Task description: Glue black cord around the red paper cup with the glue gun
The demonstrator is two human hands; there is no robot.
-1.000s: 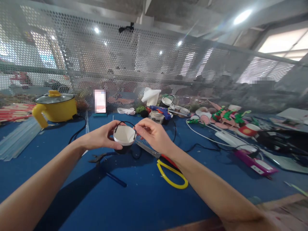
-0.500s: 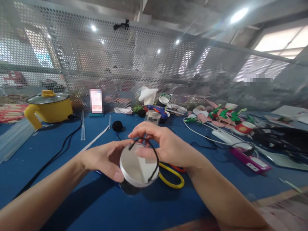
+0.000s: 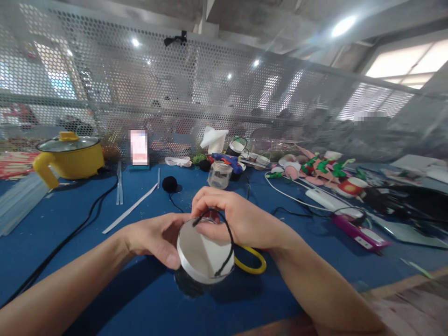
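A round white cup (image 3: 199, 252) with a black cord handle (image 3: 229, 233) is tilted so that its open mouth faces me; its outside looks dark underneath. Around its left side curls my left hand (image 3: 157, 240), the thumb at the rim. My right hand (image 3: 227, 217) pinches the far rim, with the thumb inside the mouth and the fingers bent behind it. The cord arches over the right thumb. Just right of the cup, partly covered by it, lies a yellow loop (image 3: 254, 261).
A yellow pot (image 3: 75, 158) stands at the left. Behind my hands are a black ball (image 3: 170, 184), a glass jar (image 3: 220, 175) and a blue glue gun (image 3: 227, 161). Further right lie a purple power strip (image 3: 360, 233), cables and red-and-green craft pieces (image 3: 325, 168).
Both hands and the cup have shifted slightly down in the view. The right fingers sit closer together at the far rim, and the glass jar shows more fully.
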